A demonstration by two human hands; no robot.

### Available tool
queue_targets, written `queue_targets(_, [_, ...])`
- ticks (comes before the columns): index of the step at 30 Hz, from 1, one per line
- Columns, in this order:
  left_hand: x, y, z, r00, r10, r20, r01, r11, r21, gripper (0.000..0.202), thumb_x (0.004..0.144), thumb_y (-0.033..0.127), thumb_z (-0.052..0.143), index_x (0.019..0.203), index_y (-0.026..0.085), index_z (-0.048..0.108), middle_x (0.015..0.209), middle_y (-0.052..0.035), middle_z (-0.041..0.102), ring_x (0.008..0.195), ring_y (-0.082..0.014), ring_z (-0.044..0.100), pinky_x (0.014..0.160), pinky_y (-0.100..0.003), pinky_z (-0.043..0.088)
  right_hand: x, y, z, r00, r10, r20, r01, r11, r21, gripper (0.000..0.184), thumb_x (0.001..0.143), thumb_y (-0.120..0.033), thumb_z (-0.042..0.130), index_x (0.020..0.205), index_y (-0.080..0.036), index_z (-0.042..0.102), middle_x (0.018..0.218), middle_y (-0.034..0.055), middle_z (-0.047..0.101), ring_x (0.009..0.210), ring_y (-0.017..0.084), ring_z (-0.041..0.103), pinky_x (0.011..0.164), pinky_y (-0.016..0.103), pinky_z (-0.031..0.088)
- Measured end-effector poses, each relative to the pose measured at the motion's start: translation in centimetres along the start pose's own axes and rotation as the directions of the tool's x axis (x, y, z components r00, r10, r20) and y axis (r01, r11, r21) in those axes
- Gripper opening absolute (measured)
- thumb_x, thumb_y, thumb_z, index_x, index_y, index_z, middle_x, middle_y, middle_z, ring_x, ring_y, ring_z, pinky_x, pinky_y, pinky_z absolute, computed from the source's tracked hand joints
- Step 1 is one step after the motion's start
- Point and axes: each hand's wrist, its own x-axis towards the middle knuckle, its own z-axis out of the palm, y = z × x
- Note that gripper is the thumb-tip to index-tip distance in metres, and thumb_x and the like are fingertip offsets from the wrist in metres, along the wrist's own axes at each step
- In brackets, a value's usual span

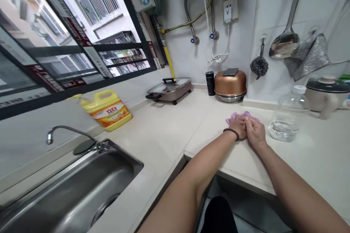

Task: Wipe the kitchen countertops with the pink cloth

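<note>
Both my hands rest together on a small pink cloth (232, 118) that lies on the pale countertop (164, 134). My left hand (238, 125), with a dark bead bracelet on the wrist, presses on the cloth with fingers curled. Touching it on the right, my right hand (254, 130) lies over the same cloth, fingers bent down onto it. Most of the cloth is hidden under the hands. A clear plastic bottle (288, 118) with a white cap stands just right of my right hand.
A steel sink (82, 189) and tap (58, 131) lie at the left, with a yellow detergent jug (108, 111) behind them. At the back stand an electric pan (169, 89), a black cup (210, 83), a copper pot (230, 85) and a rice cooker (326, 93). A ladle (286, 42) hangs on the wall.
</note>
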Motion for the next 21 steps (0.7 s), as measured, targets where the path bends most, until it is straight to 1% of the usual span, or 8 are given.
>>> queue_targets(2, [1.6, -0.5, -0.3, 1.000, -0.028, 0.009, 0.028, 1.000, -0.011, 0.082, 0.095, 0.047, 0.051, 0.169, 0.034, 0.017, 0.178, -0.0019, 0.003, 0.161, -0.0379, 0.003, 0.127, -0.064, 0.009, 0.0, 0.0, -0.1, 1.000, 0.019, 0.005, -0.019, 0.999, 0.034, 0.068, 0.095, -0.078, 0.041, 0.080, -0.022, 0.075, 0.061, 0.0025, 0.064, 0.061, 0.021, 0.060, 0.064, 0.032, 0.048])
queue_targets(4, [3.2, -1.1, -0.3, 0.998, -0.057, -0.003, 0.057, 0.998, -0.030, 0.082, 0.095, 0.048, 0.049, 0.168, 0.035, 0.017, 0.178, -0.0015, 0.001, 0.162, -0.0362, 0.005, 0.127, -0.062, 0.009, 0.0, 0.0, 0.0, 1.000, 0.012, 0.028, -0.013, 0.998, 0.061, 0.065, 0.096, -0.076, 0.043, 0.085, -0.021, 0.076, 0.061, 0.0013, 0.063, 0.061, 0.020, 0.060, 0.065, 0.031, 0.049])
queue_targets(7, [5.8, -2.2, -0.1, 0.993, -0.110, -0.041, 0.107, 0.991, -0.077, 0.072, 0.098, 0.055, 0.041, 0.166, 0.038, 0.025, 0.178, -0.0001, 0.008, 0.162, -0.0343, 0.008, 0.128, -0.062, 0.009, -0.1, -0.2, 0.3, 0.998, -0.026, 0.052, 0.023, 0.998, 0.062, 0.063, 0.098, -0.072, 0.043, 0.083, -0.021, 0.076, 0.060, 0.0003, 0.060, 0.060, 0.018, 0.058, 0.064, 0.029, 0.047])
queue_targets(9, [7.2, -2.9, -0.1, 0.987, -0.150, -0.055, 0.144, 0.984, -0.100, 0.070, 0.099, 0.059, 0.034, 0.165, 0.036, 0.028, 0.177, -0.0012, 0.011, 0.162, -0.0350, 0.009, 0.127, -0.062, 0.007, -0.2, -0.4, 0.3, 0.998, -0.035, 0.057, 0.032, 0.998, 0.048, 0.064, 0.099, -0.072, 0.042, 0.076, -0.021, 0.073, 0.058, -0.0001, 0.058, 0.058, 0.017, 0.056, 0.062, 0.029, 0.045])
queue_targets(11, [8.1, -3.5, -0.3, 0.981, -0.183, -0.063, 0.175, 0.978, -0.115, 0.072, 0.100, 0.061, 0.030, 0.166, 0.033, 0.028, 0.177, -0.0029, 0.012, 0.161, -0.0358, 0.008, 0.128, -0.061, 0.007, -0.2, -0.5, 0.3, 0.998, -0.017, 0.054, 0.014, 0.999, 0.048, 0.065, 0.099, -0.072, 0.041, 0.076, -0.020, 0.073, 0.058, -0.0003, 0.058, 0.056, 0.016, 0.054, 0.060, 0.028, 0.044])
queue_targets(14, [8.6, -4.2, -0.8, 0.976, -0.206, -0.066, 0.197, 0.972, -0.127, 0.074, 0.099, 0.061, 0.030, 0.166, 0.029, 0.029, 0.177, -0.0052, 0.014, 0.161, -0.0375, 0.007, 0.127, -0.062, 0.006, -0.2, -0.7, 0.2, 0.998, 0.021, 0.066, -0.025, 0.998, 0.054, 0.064, 0.098, -0.072, 0.041, 0.088, -0.020, 0.077, 0.060, -0.0002, 0.059, 0.056, 0.017, 0.055, 0.058, 0.028, 0.043])
queue_targets(19, [8.0, -4.5, -1.0, 0.974, -0.207, -0.089, 0.194, 0.972, -0.134, 0.071, 0.100, 0.061, 0.029, 0.165, 0.031, 0.029, 0.177, -0.0051, 0.010, 0.161, -0.0374, 0.006, 0.126, -0.064, 0.006, 0.0, -0.8, -0.1, 0.998, 0.051, 0.030, -0.049, 0.998, -0.044, 0.062, 0.097, -0.070, 0.037, 0.082, -0.022, 0.074, 0.064, 0.0020, 0.062, 0.060, 0.019, 0.056, 0.061, 0.029, 0.043])
queue_targets(21, [7.4, -4.6, -0.9, 0.974, -0.206, -0.098, 0.193, 0.973, -0.124, 0.072, 0.099, 0.061, 0.030, 0.165, 0.033, 0.027, 0.177, -0.0049, 0.010, 0.161, -0.0378, 0.007, 0.125, -0.065, 0.007, 0.2, -0.8, -0.3, 0.998, 0.056, -0.011, -0.056, 0.997, -0.060, 0.060, 0.097, -0.069, 0.038, 0.088, -0.023, 0.076, 0.071, 0.0035, 0.066, 0.066, 0.021, 0.059, 0.064, 0.029, 0.044])
